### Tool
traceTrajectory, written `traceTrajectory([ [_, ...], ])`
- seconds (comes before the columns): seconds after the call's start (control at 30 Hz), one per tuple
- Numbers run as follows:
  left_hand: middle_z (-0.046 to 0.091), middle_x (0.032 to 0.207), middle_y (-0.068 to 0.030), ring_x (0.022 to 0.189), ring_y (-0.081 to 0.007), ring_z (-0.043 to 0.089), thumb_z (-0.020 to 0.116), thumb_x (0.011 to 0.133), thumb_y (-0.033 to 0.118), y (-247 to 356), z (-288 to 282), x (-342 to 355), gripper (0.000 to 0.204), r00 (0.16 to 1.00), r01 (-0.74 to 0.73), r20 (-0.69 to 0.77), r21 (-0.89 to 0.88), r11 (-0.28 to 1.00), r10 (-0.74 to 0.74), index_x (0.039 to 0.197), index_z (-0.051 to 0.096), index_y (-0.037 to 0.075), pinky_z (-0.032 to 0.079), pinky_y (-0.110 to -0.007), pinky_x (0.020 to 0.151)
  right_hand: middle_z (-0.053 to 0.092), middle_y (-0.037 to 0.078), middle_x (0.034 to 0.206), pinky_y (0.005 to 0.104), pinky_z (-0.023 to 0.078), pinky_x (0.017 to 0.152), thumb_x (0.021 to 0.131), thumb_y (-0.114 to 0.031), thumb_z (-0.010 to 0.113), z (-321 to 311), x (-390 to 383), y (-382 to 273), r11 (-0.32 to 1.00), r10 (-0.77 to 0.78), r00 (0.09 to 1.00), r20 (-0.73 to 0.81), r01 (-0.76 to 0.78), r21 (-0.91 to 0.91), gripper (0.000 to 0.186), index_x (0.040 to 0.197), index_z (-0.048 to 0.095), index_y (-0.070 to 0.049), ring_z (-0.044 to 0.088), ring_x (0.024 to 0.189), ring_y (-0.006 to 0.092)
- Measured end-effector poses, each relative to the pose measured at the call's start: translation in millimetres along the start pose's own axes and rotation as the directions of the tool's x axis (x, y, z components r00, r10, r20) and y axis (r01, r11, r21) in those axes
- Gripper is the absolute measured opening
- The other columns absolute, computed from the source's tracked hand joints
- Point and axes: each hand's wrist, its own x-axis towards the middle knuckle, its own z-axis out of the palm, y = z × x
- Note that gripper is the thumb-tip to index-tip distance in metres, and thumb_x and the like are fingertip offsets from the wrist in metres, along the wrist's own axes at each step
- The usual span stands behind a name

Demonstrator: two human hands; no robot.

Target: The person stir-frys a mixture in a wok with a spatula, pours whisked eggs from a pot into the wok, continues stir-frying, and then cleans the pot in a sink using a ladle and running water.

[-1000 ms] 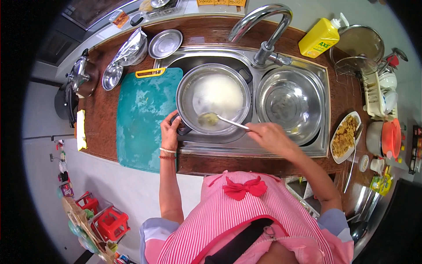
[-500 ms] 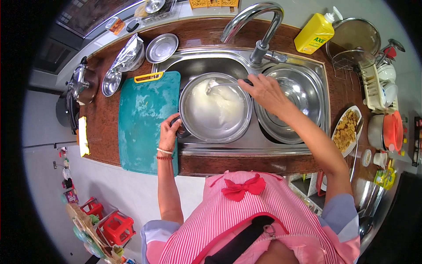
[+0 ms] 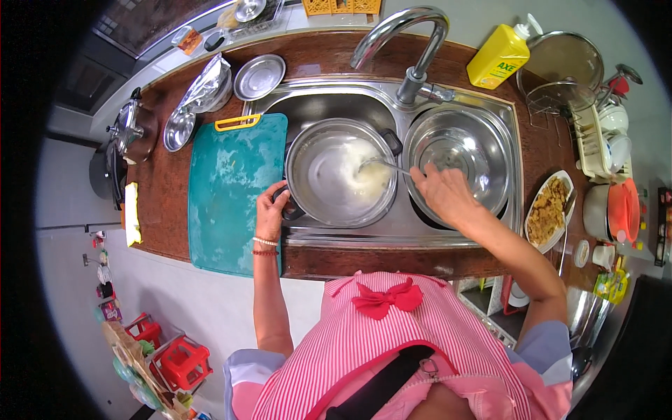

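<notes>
A steel pot (image 3: 318, 175) with dark side handles sits over the left sink basin. Milky, whitish contents (image 3: 371, 175) swirl inside it, thickest toward the right side. My left hand (image 3: 270, 206) is closed round the pot's left handle (image 3: 290, 206). From the right, my right hand (image 3: 446, 194) grips the handle of a metal spoon (image 3: 392, 166); its head dips into the contents and is mostly hidden. Under my right hand, a wide steel bowl (image 3: 483, 133) rests in the right basin.
A green cutting board (image 3: 234, 196) lies left of the sink. The tap (image 3: 399, 31) arches behind the pot. A yellow pump bottle (image 3: 498, 56) stands at the back right, a dish of browned food (image 3: 548, 210) at the right, a pressure cooker (image 3: 133, 129) at the far left.
My right hand has drawn the spoon back toward me and right, its head moving from the pot's far side to the right side. The contents have shifted rightward; my left hand stays put.
</notes>
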Motion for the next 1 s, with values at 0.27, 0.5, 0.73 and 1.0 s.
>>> traceTrajectory([
  [0.27, 0.058, 0.068, 0.0007, 0.054, -0.0046, 0.049, 0.059, 0.082, 0.008, -1.2, 7.9, -8.2, 0.026, 0.998, -0.060, -0.034, -0.055, 0.997, 0.059, 0.105, 0.059, -0.003, 0.035, -0.018, 0.044, 0.059, 0.024, 0.066, 0.0429, 0.046, 0.055, 0.085, -0.021, 0.050, 23.0, -29.8, -20.1, 0.631, 0.175, 0.924, 0.341, -0.371, 0.681, 0.026, 0.084, 0.061, 0.003, 0.060, 0.061, 0.0365],
  [0.5, 0.059, 0.069, -0.0002, 0.056, -0.0057, 0.051, 0.061, 0.081, 0.008, -7.9, 9.9, -26.4, 0.029, 0.998, -0.058, -0.042, -0.196, 0.979, 0.051, 0.108, 0.057, -0.003, 0.039, -0.018, 0.048, 0.057, 0.013, 0.063, 0.0341, 0.044, 0.053, 0.085, -0.021, 0.052, 34.6, -44.9, -43.6, -0.095, 0.218, 0.809, 0.545, -0.539, 0.837, 0.024, 0.097, 0.060, -0.001, 0.054, 0.054, 0.0209],
  [0.73, 0.059, 0.071, 0.0001, 0.057, -0.0056, 0.053, 0.060, 0.081, 0.006, 10.3, 24.9, -50.8, 0.027, 0.999, -0.042, 0.016, -0.290, 0.956, 0.049, 0.107, 0.057, -0.001, 0.041, -0.018, 0.050, 0.057, 0.019, 0.061, 0.0425, 0.044, 0.049, 0.085, -0.018, 0.053, 11.4, -55.6, -58.9, 0.763, 0.427, 0.868, -0.255, -0.194, 0.617, 0.025, 0.104, 0.050, -0.002, 0.057, 0.054, 0.0372],
  [1.0, 0.059, 0.076, -0.0011, 0.061, -0.0066, 0.054, 0.059, 0.081, 0.004, 14.5, 54.6, -86.4, 0.027, 0.992, 0.017, 0.124, -0.286, 0.958, 0.019, 0.108, 0.056, -0.002, 0.045, -0.019, 0.054, 0.055, 0.012, 0.067, 0.0346, 0.045, 0.045, 0.084, -0.018, 0.054, -22.0, -92.6, -45.2, 0.258, 0.534, 0.743, 0.404, -0.598, 0.759, 0.020, 0.094, 0.053, -0.001, 0.056, 0.047, 0.0228],
])
